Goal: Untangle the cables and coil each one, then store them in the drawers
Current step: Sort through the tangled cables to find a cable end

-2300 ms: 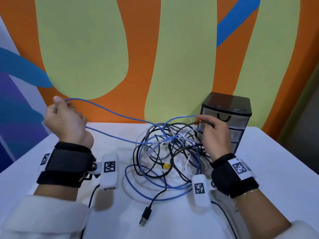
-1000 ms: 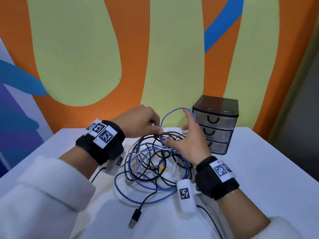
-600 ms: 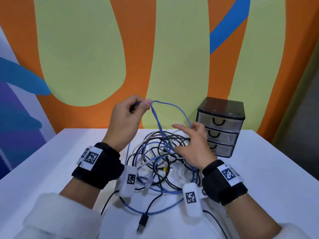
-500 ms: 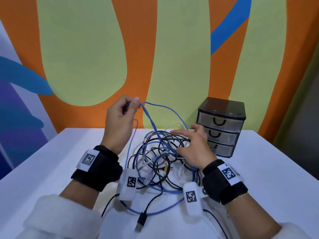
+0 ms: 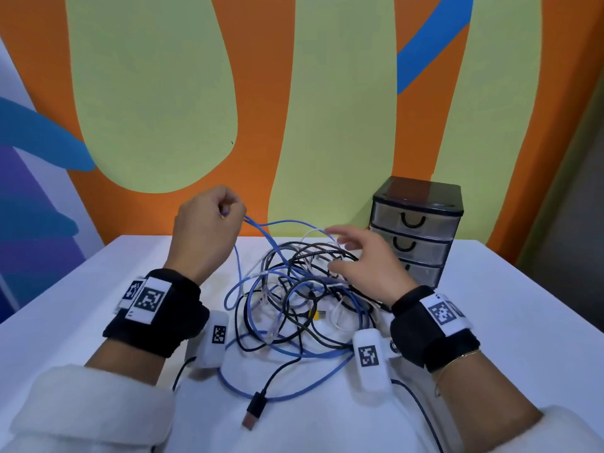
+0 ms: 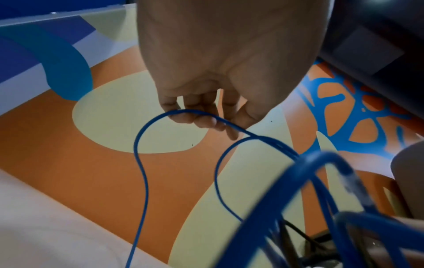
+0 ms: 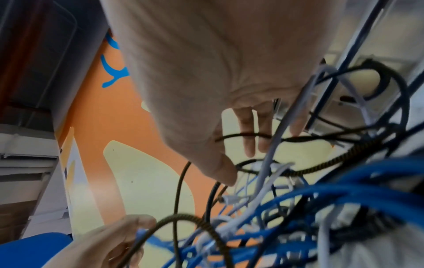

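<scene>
A tangle of blue, black, white and braided cables (image 5: pixel 304 289) lies on the white table (image 5: pixel 490 322). My left hand (image 5: pixel 209 223) is raised at the pile's left and grips a loop of the thin blue cable (image 5: pixel 261 225), its fingers curled round the blue cable (image 6: pixel 201 113). My right hand (image 5: pixel 362 259) hovers over the pile's right side with fingers spread and relaxed among the strands, holding none; the right hand (image 7: pixel 241 145) has its fingers straight above the cables. A small three-drawer unit (image 5: pixel 415 230) stands at the back right, all drawers closed.
A black USB plug (image 5: pixel 253 415) lies toward the table's near edge. A yellow-tipped connector (image 5: pixel 315 315) sits inside the pile. The painted wall (image 5: pixel 294 109) rises directly behind the table. Bare tabletop lies left and right of the pile.
My left hand has drawn the blue loop up and to the left, out of the pile. My right hand has let go of the strands and spread its fingers over the pile.
</scene>
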